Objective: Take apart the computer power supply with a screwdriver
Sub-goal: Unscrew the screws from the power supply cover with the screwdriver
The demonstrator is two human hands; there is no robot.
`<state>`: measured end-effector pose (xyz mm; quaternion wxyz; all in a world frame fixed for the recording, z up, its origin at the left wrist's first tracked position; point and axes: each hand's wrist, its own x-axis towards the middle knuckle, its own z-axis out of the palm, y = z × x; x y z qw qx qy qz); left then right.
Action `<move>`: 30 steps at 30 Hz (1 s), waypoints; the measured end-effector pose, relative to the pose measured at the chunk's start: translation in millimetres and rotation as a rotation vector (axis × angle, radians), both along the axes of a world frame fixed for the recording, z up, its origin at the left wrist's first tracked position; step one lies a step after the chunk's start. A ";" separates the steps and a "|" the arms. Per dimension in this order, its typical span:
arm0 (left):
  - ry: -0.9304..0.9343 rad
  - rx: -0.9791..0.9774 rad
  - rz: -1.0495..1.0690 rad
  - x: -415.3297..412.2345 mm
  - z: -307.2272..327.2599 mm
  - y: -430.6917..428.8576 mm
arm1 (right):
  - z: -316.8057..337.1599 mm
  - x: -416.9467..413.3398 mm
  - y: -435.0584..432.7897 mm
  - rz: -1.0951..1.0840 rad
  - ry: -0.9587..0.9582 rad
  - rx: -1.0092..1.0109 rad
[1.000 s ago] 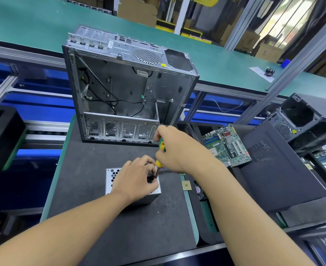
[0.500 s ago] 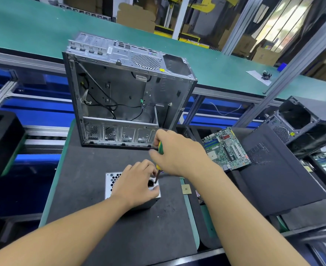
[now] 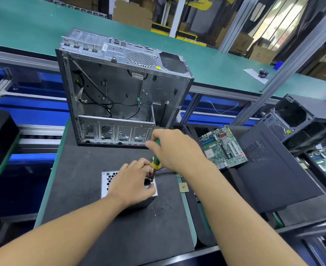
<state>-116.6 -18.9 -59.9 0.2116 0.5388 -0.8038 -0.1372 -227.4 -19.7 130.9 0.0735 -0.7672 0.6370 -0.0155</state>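
On dark foam mat [image 3: 77, 169]: grey perforated metal power supply box [image 3: 108, 180] gripped by left hand [image 3: 135, 182]; green-yellow screwdriver [image 3: 156, 163] clasped by right hand [image 3: 175, 148]. Box judged rigid, heavy, best held by its edges.

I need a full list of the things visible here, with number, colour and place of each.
power supply: one, silver, on the mat, under the left hand
screwdriver: one, green and yellow, tip on the power supply
open case: one, silver, standing behind the power supply
motherboard: one, green, right of the open case
side panel: one, black, right of the motherboard
mat: one, dark grey, under the open case
left hand: one, holds the power supply
right hand: one, grips the screwdriver
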 end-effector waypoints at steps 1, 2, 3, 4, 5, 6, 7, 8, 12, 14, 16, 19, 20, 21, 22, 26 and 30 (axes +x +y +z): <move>0.005 -0.008 0.002 0.1 -0.2 0.2 | 0.4 0.0 -0.1 0.018 -0.052 0.032; 0.008 -0.019 0.007 0.0 -0.2 0.3 | 1.6 -0.8 -0.5 0.035 -0.082 0.084; 0.005 -0.024 0.011 -0.4 0.0 0.6 | 2.7 -2.0 -1.0 0.052 -0.098 0.144; 0.000 -0.022 0.013 -0.8 0.0 0.7 | 4.4 -3.1 -1.2 0.064 -0.100 0.199; -0.005 -0.021 0.017 -0.9 -0.3 1.1 | 5.1 -3.4 -0.9 0.068 -0.088 0.224; -0.006 -0.022 0.022 -0.8 -0.6 1.1 | 5.1 -3.1 0.0 0.068 -0.064 0.219; -0.001 -0.022 0.028 -0.7 -0.7 1.1 | 3.9 -2.1 0.7 0.061 -0.032 0.184; 0.013 -0.022 0.034 -0.8 -0.7 1.1 | 3.4 -1.0 1.7 0.039 0.005 0.138; 0.049 0.001 0.020 0.0 0.2 1.8 | 1.3 -1.5 2.0 0.050 0.061 0.019; 0.046 -0.016 0.015 1.3 -0.1 1.3 | 2.3 -3.0 1.2 0.074 -0.016 0.102; 0.040 -0.042 0.018 0.3 -0.1 0.9 | 3.9 -4.0 1.2 0.085 -0.098 0.216; 0.048 -0.053 0.012 -0.2 0.4 1.0 | 1.7 -2.0 4.0 0.053 -0.062 0.178; 0.052 -0.063 0.005 0.2 0.6 1.4 | 0.3 -1.2 4.6 0.028 -0.026 0.125; 0.053 -0.071 -0.002 0.5 0.6 2.0 | -0.3 -0.9 4.6 0.008 0.008 0.080; 0.057 -0.080 -0.009 0.4 0.1 2.4 | -1.2 -1.1 4.5 0.002 0.027 0.053; 0.074 -0.101 -0.020 0.8 -3.0 2.9 | -1.3 -4.6 3.2 0.044 -0.049 0.090; 0.066 -0.119 -0.016 -0.1 -2.2 3.7 | 1.5 -7.8 4.8 0.050 -0.061 0.138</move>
